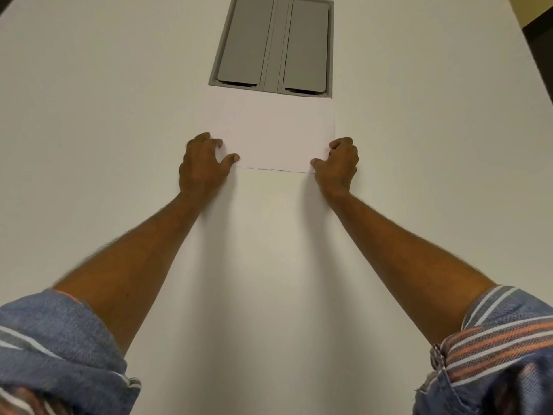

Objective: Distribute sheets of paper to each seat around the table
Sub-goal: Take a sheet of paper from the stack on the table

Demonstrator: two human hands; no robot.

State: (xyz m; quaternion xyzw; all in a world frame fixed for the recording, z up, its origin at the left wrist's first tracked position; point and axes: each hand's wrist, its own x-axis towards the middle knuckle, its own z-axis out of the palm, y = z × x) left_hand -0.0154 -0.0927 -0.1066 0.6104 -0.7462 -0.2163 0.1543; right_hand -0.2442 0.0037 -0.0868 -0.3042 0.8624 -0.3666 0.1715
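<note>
A white sheet or thin stack of paper point(276, 133) lies flat on the white table point(104, 115), just in front of a grey hatch. Both my arms reach far out over the table. My left hand point(203, 163) holds the paper's near left corner, its fingers curled along the left edge and its thumb on the near edge. My right hand point(339, 164) holds the near right corner the same way, fingers curled at the right edge and thumb on the near corner. I cannot tell how many sheets there are.
A grey recessed cable hatch point(272, 43) with two closed flaps sits in the table's middle, touching the paper's far edge. The table's right edge point(532, 70) runs along a dark floor area at the upper right. My rolled blue striped sleeves fill the bottom corners.
</note>
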